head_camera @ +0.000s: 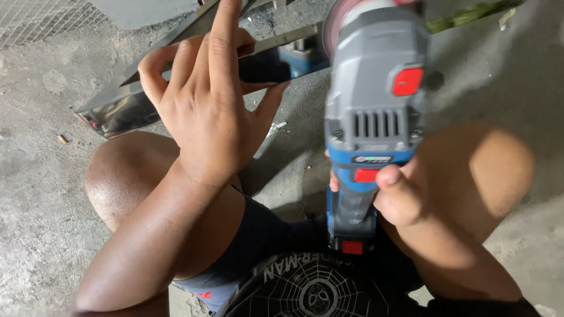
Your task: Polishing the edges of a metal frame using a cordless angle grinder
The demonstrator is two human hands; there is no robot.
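Down on the concrete floor (pixel 35 194), the left hand (pixel 205 111) lies open on a polished steel bar (pixel 117 108) while the right hand (pixel 399 196) grips a cordless angle grinder (pixel 376 100), whose disc could kick toward those nearby spread fingers.

My left hand (pixel 205 111) is out in front of me, back of the hand up, wrist bent slightly, forearm running down toward the lower left. Its index finger points straight away from me; the other fingers curl down and the thumb spreads to the right. My right hand (pixel 399 196) sits lower and closer in, closed in a fist with the thumb on top, forearm angling off to the lower right.
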